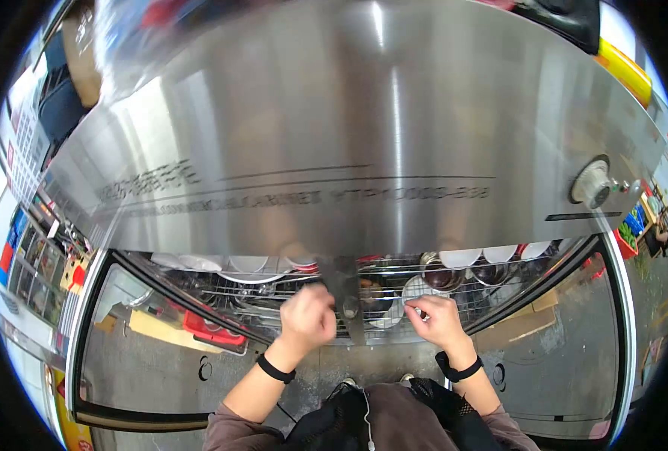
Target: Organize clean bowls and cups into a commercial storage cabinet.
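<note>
My left hand (306,317) is curled closed in front of the wire rack (270,289), just left of the dark upright post (341,289). Slightly blurred, its fingers hide whatever they may hold. My right hand (432,319) is also closed, thumb and fingers bent together at the rack's front edge, to the right of the post. Whether it grips a wire or something small cannot be made out. Behind my hands, the racks carry white bowls (460,258), a white plate (250,274) and a dark round pot or bowl (444,279).
Above the racks rises a stainless steel cabinet (334,113) with a control knob (593,182). Its glass doors stand open at left (146,361) and right (556,368). A red tray (212,331) shows through the left door. Clear plastic wrapping (135,56) lies on top.
</note>
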A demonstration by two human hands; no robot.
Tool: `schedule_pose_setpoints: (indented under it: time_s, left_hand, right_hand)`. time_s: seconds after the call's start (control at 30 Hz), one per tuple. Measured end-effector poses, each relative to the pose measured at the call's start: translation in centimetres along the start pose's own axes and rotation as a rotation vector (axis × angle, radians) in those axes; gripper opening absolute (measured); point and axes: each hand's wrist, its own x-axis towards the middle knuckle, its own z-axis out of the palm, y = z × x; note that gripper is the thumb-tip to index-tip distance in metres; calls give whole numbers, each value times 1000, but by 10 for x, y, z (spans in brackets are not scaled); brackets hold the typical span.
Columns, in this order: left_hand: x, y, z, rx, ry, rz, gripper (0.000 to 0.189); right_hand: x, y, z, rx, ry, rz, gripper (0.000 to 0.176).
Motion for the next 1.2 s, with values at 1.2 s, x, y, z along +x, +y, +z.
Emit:
schedule_pose_setpoints:
  time_s: [1.2]
  left_hand:
    - [-7,-19,-124,-321,-488,-549,15]
  right_hand:
    - [-35,-14,-12,-24,-84,105,18]
